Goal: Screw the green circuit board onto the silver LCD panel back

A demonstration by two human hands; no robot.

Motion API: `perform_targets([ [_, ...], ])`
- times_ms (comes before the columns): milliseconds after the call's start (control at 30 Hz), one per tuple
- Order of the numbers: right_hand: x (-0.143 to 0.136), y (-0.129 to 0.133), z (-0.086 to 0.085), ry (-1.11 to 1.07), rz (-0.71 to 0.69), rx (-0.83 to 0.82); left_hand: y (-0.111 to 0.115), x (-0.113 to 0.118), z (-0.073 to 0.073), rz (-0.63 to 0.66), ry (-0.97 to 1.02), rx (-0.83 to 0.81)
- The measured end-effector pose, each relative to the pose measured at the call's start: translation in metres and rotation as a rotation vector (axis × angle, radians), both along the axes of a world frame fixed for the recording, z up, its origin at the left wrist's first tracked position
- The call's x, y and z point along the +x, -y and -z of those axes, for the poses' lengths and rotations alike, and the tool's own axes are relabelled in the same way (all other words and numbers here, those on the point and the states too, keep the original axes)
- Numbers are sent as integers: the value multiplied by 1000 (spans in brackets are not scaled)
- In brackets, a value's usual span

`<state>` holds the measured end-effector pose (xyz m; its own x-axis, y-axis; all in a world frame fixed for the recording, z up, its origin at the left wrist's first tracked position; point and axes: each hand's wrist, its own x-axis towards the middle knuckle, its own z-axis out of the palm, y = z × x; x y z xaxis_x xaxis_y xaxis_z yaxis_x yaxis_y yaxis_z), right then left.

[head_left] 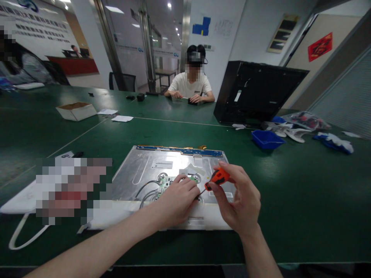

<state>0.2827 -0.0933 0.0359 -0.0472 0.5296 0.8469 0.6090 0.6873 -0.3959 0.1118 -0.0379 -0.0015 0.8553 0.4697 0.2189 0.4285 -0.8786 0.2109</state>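
Observation:
A flat metal display panel (124, 181) lies on the table in front of me, with a blue circuit strip (162, 150) along its far edge. On the panel sits a small green circuit board (165, 183), with dark cables (146, 187) running from its left side. My right hand (242, 197) grips an orange and black screwdriver (218, 178) by its handle, the shaft slanting down to the left. Over the board rests my left hand (180, 197), fingers curled together close to the screwdriver's tip. What lies under those fingers is hidden, as is the tip's exact contact.
A paper bag with a white handle (21, 235) lies at left, partly blurred. Farther off are an open box (77, 112), papers (122, 119), a blue tray (267, 139), gloves (334, 143) and a large black screen (257, 90). Another person (189, 83) works across the table.

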Motion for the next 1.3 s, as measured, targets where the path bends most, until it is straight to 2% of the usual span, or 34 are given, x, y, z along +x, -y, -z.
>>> perform_targets([
  [333, 6, 3, 3, -37, 35, 23, 1, -2, -2, -10, 39, -33],
  [500, 8, 4, 3, -123, 74, 93, 2, -3, -13, 8, 48, -75],
  [700, 7, 6, -9, -217, 85, 202, 3, -7, -25, 39, 122, -96],
  [833, 14, 9, -10, -284, 159, 215, -3, -14, -33, 7, 191, -79],
  [967, 24, 10, -6, -262, 222, 166, -14, -22, -39, -65, 274, -43],
  [1100, 30, 8, -5, -212, 298, 27, -22, -38, -40, -156, 295, -17],
  [1300, 31, 10, -6, -290, 236, -156, -24, -84, -41, -332, 186, 7],
])
